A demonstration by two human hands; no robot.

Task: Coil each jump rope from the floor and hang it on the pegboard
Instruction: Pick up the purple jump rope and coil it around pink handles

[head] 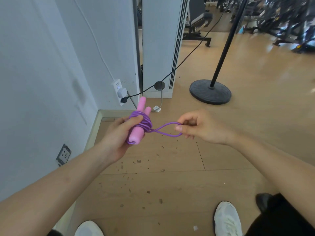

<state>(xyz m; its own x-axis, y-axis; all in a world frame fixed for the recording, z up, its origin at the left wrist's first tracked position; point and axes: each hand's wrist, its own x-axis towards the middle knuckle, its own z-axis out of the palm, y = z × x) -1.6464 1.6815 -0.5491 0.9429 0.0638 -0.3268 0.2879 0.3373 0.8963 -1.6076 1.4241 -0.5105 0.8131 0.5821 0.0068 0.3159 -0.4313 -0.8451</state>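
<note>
A jump rope with two pink foam handles (pixel 136 133) and a purple cord sits in front of me at waist height. The cord is wound several times around both handles into a tight bundle (pixel 144 122). My left hand (pixel 117 138) grips the handles together, thumb pressed on the windings. A short loop of the purple cord (pixel 167 129) sticks out to the right of the bundle. My right hand (pixel 199 127) pinches the far end of that loop between thumb and fingers. No pegboard is in view.
A white wall (pixel 42 82) with a socket and plugs (pixel 120 92) stands to my left, a white floor unit (pixel 160 48) behind it. A black pole on a round base (pixel 210 91) stands right of centre. Gym machines fill the far right. The wooden floor carries small debris.
</note>
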